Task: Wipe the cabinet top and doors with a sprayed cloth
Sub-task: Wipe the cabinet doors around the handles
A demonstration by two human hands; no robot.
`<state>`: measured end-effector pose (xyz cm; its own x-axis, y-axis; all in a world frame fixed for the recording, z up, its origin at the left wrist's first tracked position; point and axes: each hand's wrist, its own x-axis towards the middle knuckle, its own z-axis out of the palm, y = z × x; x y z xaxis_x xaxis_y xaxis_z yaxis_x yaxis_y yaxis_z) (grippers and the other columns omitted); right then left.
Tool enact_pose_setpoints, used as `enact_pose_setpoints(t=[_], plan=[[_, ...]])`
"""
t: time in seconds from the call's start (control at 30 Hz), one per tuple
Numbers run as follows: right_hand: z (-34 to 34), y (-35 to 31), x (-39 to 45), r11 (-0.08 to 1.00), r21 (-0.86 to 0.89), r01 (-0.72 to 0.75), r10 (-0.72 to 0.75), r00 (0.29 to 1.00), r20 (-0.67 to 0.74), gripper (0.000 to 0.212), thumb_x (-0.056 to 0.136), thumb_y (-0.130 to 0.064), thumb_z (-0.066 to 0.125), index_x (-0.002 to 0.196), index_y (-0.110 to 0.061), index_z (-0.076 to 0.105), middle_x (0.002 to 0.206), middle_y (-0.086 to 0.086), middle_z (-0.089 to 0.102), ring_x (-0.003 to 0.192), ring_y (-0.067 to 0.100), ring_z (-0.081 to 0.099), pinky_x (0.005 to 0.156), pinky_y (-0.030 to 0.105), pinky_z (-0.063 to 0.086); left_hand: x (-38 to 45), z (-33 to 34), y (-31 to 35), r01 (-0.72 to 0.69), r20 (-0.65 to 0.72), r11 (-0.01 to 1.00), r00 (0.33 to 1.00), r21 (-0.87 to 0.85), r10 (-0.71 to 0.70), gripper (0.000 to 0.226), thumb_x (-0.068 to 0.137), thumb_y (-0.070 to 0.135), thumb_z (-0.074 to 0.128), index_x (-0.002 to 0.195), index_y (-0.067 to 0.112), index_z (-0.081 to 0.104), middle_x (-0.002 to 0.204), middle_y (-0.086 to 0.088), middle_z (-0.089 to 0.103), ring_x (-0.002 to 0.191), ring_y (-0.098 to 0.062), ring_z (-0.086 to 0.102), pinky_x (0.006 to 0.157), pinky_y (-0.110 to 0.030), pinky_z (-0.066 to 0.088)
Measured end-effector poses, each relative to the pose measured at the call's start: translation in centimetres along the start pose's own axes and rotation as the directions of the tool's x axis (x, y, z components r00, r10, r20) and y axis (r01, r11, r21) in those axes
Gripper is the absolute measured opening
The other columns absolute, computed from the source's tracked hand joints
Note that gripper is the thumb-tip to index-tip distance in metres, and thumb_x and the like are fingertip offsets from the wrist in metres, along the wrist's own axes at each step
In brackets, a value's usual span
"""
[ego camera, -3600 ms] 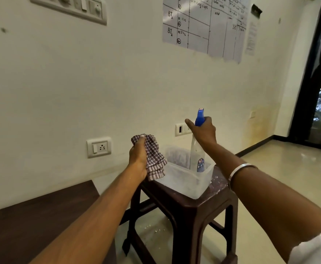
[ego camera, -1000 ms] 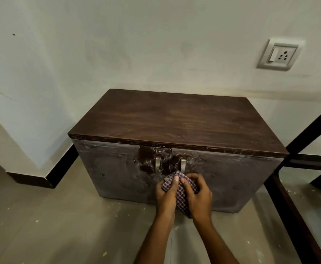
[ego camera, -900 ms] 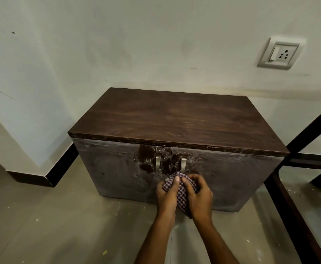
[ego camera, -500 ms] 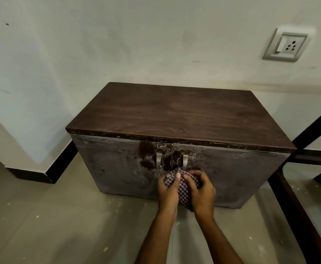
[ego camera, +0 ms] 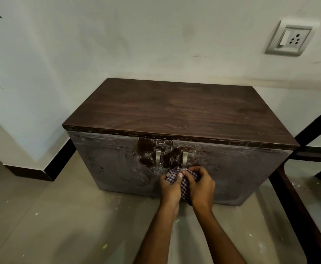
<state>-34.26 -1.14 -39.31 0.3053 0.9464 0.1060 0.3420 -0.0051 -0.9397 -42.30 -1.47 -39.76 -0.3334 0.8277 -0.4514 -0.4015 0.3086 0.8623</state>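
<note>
Now facing the cabinet (ego camera: 178,134) rather than the stool with spray bottle seen seconds ago: spraying apparently finished. Top dark and bare, doors (ego camera: 117,164) filmed with pale smears, untouched as yet. Just below the cabinet's handles (ego camera: 184,159), checked cloth (ego camera: 184,182) bunched, left hand (ego camera: 170,189) and right hand (ego camera: 200,187) both clenched on it, folding before wiping.
</note>
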Motion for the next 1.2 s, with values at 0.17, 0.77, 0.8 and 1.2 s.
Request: enact_pose_setpoints(t=[0.17,0.77,0.8,1.2], plan=[[0.1,-0.3,-0.4,0.999,-0.024,-0.042,0.042,0.999,-0.020,0.011,0.086,-0.028,0.072,0.094,-0.027,0.064,0.086,-0.013,0.066,0.082,0.001,0.061,0.067,0.016,0.046,-0.2,0.1,0.4,0.052,-0.031,0.999,0.998,0.011,-0.052,0.034,0.087,0.020,0.068,0.113,0.022,0.046,0.101,0.002,0.058,0.086,-0.014,0.059,0.070,-0.027,0.052],[-2.6,-6.9,-0.2,0.977,0.205,0.056,-0.048,0.998,-0.045,0.015,0.084,-0.022,0.074,0.087,-0.032,0.064,0.086,-0.013,0.068,0.084,-0.009,0.062,0.067,0.004,0.048,-4.5,1.4,5.3,-0.090,0.017,0.962,0.995,-0.259,0.098,0.043,0.075,0.024,0.079,0.112,0.027,0.057,0.103,0.000,0.068,0.089,-0.016,0.068,0.067,-0.029,0.057],[-2.6,-7.2,0.0,0.977,0.207,0.043,-0.031,0.998,-0.058,0.014,0.084,-0.022,0.074,0.086,-0.032,0.064,0.086,-0.014,0.068,0.082,-0.007,0.063,0.067,0.006,0.048,-4.4,1.7,5.6,-0.094,-0.011,0.968,0.996,-0.235,0.094,0.043,0.075,0.025,0.080,0.111,0.026,0.057,0.102,0.000,0.068,0.089,-0.015,0.068,0.070,-0.030,0.057],[-0.1,-8.9,-2.3,0.984,0.159,0.086,-0.072,0.993,-0.090,0.008,0.089,-0.029,0.068,0.097,-0.028,0.064,0.089,-0.013,0.068,0.082,-0.001,0.065,0.065,0.012,0.051,-4.5,0.7,6.4,-0.392,-0.234,0.914,0.903,-0.107,0.360,0.030,0.082,0.025,0.074,0.105,0.019,0.056,0.094,0.000,0.067,0.079,-0.009,0.068,0.060,-0.019,0.055]])
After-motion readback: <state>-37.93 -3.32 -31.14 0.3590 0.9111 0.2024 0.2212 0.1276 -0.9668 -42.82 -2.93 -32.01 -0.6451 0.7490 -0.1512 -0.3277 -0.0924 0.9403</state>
